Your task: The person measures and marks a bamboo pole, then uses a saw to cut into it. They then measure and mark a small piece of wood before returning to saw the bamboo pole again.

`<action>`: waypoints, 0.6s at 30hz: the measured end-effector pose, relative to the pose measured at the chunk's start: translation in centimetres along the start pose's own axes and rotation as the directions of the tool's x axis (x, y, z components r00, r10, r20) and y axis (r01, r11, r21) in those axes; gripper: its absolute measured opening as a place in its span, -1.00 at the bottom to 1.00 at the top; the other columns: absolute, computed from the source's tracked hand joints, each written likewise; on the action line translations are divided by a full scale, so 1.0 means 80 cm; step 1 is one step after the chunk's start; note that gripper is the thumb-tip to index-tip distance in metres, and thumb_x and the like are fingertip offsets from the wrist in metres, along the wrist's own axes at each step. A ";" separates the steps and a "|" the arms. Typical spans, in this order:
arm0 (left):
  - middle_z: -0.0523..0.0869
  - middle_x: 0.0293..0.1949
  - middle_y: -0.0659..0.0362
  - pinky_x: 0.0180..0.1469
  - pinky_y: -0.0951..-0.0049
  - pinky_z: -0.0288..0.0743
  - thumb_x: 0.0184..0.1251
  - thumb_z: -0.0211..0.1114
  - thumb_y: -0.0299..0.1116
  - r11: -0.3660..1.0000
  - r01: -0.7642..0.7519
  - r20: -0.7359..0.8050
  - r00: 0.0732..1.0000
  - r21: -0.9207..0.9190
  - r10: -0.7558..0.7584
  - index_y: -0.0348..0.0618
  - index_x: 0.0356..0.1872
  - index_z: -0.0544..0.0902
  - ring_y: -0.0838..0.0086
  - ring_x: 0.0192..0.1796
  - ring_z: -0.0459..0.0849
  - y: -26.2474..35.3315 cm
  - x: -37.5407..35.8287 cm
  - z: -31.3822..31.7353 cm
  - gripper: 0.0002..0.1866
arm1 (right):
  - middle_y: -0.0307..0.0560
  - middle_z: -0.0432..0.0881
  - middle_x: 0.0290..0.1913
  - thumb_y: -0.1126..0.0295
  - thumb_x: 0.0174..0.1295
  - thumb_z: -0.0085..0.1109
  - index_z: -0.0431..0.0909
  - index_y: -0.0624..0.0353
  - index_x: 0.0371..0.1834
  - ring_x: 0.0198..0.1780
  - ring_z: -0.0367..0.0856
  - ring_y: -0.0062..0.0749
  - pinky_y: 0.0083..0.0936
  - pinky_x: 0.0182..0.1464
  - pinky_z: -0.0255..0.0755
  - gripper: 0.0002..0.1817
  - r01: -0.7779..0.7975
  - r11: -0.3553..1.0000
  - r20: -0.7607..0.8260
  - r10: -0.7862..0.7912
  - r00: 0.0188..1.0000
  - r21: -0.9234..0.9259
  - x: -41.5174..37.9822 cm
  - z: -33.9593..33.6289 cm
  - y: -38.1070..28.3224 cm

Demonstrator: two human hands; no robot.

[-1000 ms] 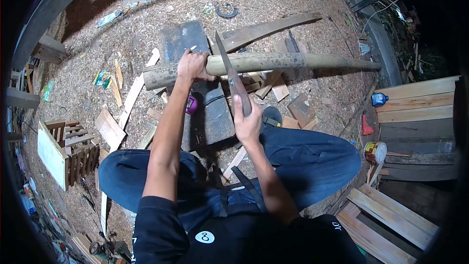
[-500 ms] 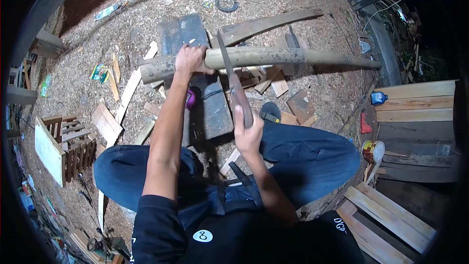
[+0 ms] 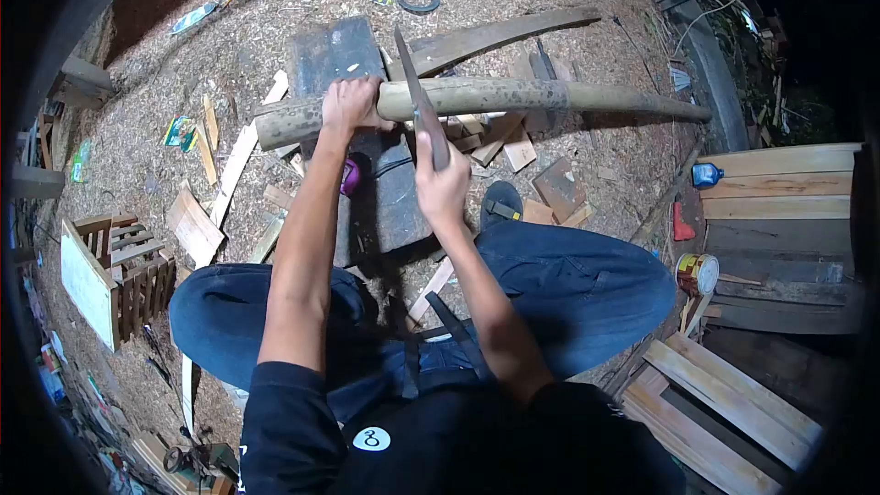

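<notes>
A long round pole [image 3: 477, 99], pale with dark mottling and bamboo-like, lies crosswise over a dark wooden block or bench [image 3: 389, 206]. My left hand [image 3: 348, 108] is wrapped around the pole, left of a step in its thickness. A narrow tool with a tapered blade [image 3: 410, 64] and a brown lower part is gripped in my right hand [image 3: 443, 185]. Its tip points away from me, and the blade overlaps the pole just right of my left hand. Beneath my left forearm, a purple round object [image 3: 349, 177] shows by the bench.
Wood shavings and offcuts [image 3: 559, 191] litter the ground. Beyond the pole lies a curved plank [image 3: 495, 41]. A slatted wooden crate [image 3: 115, 275] stands at left. At right are a tin can [image 3: 697, 273], a blue container [image 3: 707, 175], a red object [image 3: 683, 222] and stacked boards [image 3: 779, 192].
My right hand has moved forward and slightly left with the bladed tool, closer to the pole. My left hand keeps its grip on the pole. The whole view has shifted slightly.
</notes>
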State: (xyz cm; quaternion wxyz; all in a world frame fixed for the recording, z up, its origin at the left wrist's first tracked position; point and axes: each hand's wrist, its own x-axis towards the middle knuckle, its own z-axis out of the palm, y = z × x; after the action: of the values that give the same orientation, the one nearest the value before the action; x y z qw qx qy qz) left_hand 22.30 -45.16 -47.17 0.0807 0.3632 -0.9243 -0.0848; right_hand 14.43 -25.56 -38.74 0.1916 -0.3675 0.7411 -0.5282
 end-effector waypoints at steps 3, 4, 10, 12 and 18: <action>0.74 -0.22 0.09 -0.14 0.17 0.63 -0.52 0.57 0.29 0.999 0.036 0.056 0.998 -0.013 -0.036 -0.06 -0.03 0.60 0.19 -0.20 0.76 -0.003 0.005 0.000 -0.08 | 0.02 0.48 -0.62 0.25 0.38 0.12 0.59 0.37 -0.32 -0.56 0.48 -0.46 -0.35 -0.42 0.38 -0.67 0.076 0.997 -0.025 -0.076 0.997 -0.019 -0.007 0.000 -0.005; 0.74 -0.21 0.09 -0.15 0.17 0.64 -0.52 0.57 0.29 0.998 0.058 0.072 0.996 0.009 -0.058 -0.05 -0.03 0.60 0.18 -0.20 0.76 -0.005 0.006 0.009 -0.09 | 0.00 0.51 -0.60 0.26 0.39 0.12 0.60 0.37 -0.26 -0.55 0.49 -0.47 -0.35 -0.40 0.39 -0.69 0.038 0.999 0.011 -0.038 0.999 0.002 -0.037 -0.020 -0.005; 0.75 -0.24 0.07 -0.14 0.15 0.63 -0.48 0.59 0.24 0.997 0.077 0.016 0.997 0.002 -0.077 -0.07 -0.12 0.59 0.17 -0.17 0.76 0.009 -0.001 -0.009 -0.18 | 0.00 0.53 -0.58 0.30 0.40 0.10 0.60 0.39 -0.20 -0.54 0.50 -0.44 -0.38 -0.39 0.39 -0.71 -0.075 0.996 0.038 0.077 0.996 -0.040 -0.017 -0.011 -0.013; 0.74 -0.25 0.07 -0.17 0.14 0.63 -0.52 0.58 0.26 0.999 0.044 0.017 0.999 -0.009 -0.044 -0.05 -0.10 0.59 0.14 -0.20 0.76 0.005 0.001 -0.004 -0.14 | 0.01 0.52 -0.59 0.31 0.40 0.11 0.61 0.39 -0.24 -0.55 0.49 -0.42 -0.38 -0.40 0.38 -0.71 -0.024 0.996 0.033 0.028 0.999 -0.089 -0.001 0.009 0.000; 0.74 -0.29 0.01 -0.16 0.13 0.64 -0.53 0.57 0.33 0.998 0.055 0.081 0.995 -0.021 -0.053 -0.02 -0.02 0.57 0.11 -0.24 0.76 -0.008 0.011 0.005 -0.07 | 0.11 0.54 -0.59 0.28 0.35 0.17 0.62 0.37 -0.28 -0.57 0.56 -0.15 -0.31 -0.45 0.37 -0.70 0.089 0.991 -0.082 -0.082 0.993 0.095 -0.063 -0.019 -0.005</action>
State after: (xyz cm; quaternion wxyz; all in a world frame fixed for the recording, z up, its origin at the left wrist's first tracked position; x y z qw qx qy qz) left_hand 21.99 -46.17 -47.64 0.0452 0.3832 -0.9157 -0.1124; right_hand 16.87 -20.86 -38.33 0.1577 -0.3683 0.7046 -0.5856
